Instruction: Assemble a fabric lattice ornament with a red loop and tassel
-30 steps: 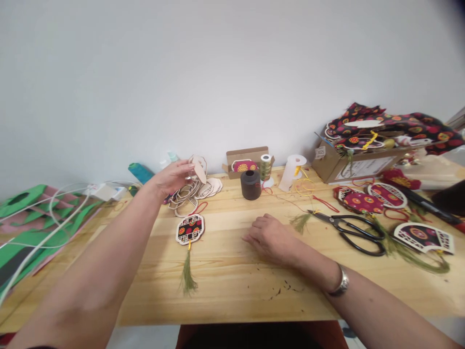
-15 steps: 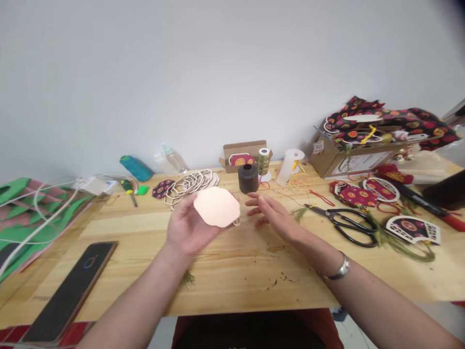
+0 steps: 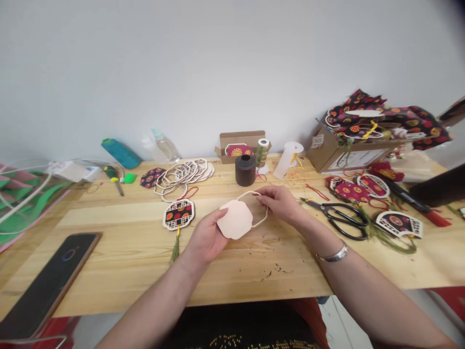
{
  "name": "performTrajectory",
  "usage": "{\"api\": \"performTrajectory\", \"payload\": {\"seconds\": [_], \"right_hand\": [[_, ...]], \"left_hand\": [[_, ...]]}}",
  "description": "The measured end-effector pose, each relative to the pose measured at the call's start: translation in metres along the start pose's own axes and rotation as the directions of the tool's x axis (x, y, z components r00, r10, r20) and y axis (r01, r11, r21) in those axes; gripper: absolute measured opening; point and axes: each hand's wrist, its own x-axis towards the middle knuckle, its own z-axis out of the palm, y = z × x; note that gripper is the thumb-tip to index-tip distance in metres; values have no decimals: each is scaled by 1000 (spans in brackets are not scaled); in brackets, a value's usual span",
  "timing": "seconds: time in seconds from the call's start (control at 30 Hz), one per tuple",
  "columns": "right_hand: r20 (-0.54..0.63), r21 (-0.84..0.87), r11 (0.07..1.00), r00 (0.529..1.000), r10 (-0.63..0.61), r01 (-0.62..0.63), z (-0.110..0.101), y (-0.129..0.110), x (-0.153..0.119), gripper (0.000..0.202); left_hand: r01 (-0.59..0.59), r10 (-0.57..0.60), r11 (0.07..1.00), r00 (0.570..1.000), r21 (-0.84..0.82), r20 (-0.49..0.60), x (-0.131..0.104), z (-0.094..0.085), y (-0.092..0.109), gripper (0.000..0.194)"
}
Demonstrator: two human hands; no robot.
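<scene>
My left hand [image 3: 209, 236] grips a pale, flat octagonal plate [image 3: 236, 220] with scalloped corners, thumb on top and fingers beneath. Between the fingertips of my right hand [image 3: 278, 202] is the far edge of a thin pale frame [image 3: 266, 216], an open outline. Its near side meets or passes behind the plate; I cannot tell if the two are joined. Left of my left hand lies a finished octagonal ornament [image 3: 178, 214] with patterned fabric, a lattice rim, a red loop and a green tassel [image 3: 175, 249].
Lattice frames [image 3: 185, 174] are piled at the back left. Black scissors [image 3: 337, 218] and a fan-shaped ornament [image 3: 398, 225] lie right. A black thread cone [image 3: 245, 170] stands mid-back. A phone [image 3: 54, 281] lies front left, and a cardboard box [image 3: 327, 150] stands at the back right.
The right hand, earlier empty and spread, now pinches the thin frame's edge. The left hand has moved right with the plate, uncovering the tasselled ornament. The view has shifted a little.
</scene>
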Motion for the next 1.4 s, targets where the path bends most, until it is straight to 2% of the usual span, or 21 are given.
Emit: {"api": "performTrajectory", "payload": {"seconds": [0.1, 0.17, 0.23, 0.3, 0.4, 0.5, 0.57, 0.7, 0.87, 0.97, 1.07, 1.27, 1.4], "right_hand": [[-166, -66, 997, 985, -50, 40, -12, 1, 3, 18], [-255, 6, 998, 965, -60, 63, -19, -1, 4, 19], [-228, 144, 987, 973, -42, 77, -19, -4, 2, 23], [-141, 218, 973, 989, -47, 78, -12, -5, 0, 27], [-134, 82, 984, 981, -144, 155, 8, -2, -6, 22], [-161, -110, 967, 956, -246, 230, 25, 1, -12, 18], [-163, -177, 952, 946, -280, 251, 29, 2, -16, 19], [-172, -209, 939, 936, -309, 272, 28, 0, -18, 18], [-129, -21, 974, 965, -228, 228, 23, -3, -15, 17], [-85, 109, 989, 992, -92, 101, 21, -5, -13, 19], [-71, 191, 982, 997, 13, 1, 19, -6, -12, 22], [-141, 299, 954, 989, 51, -6, 15, -4, -8, 26], [-135, 320, 947, 989, 62, -16, 13, -2, -6, 28]], "left_hand": [[-32, 32, 999, 999, -16, -7, 2, -2, -1, 35], [-45, 45, 999, 998, -15, 31, 1, -4, 0, 32], [-31, 32, 999, 998, -19, 61, 0, -5, 2, 30], [9, -4, 999, 995, -45, 98, -2, -5, 3, 35], [49, -29, 995, 979, -92, 204, -4, -3, 3, 48], [9, 14, 996, 965, -88, 261, -5, -2, -2, 36], [-39, 52, 998, 959, -53, 278, -5, -3, -6, 31], [-87, 81, 996, 946, 3, 314, -4, -6, -11, 49], [-84, 67, 996, 939, 38, 338, -2, -9, -11, 40], [-74, 49, 996, 933, 57, 356, -1, -11, -11, 34], [-77, 47, 994, 934, 71, 354, -1, -11, -11, 32], [-181, 142, 974, 957, 137, 254, -2, -8, -9, 28], [-239, 207, 949, 964, 204, 166, -1, -8, -12, 30]]}}
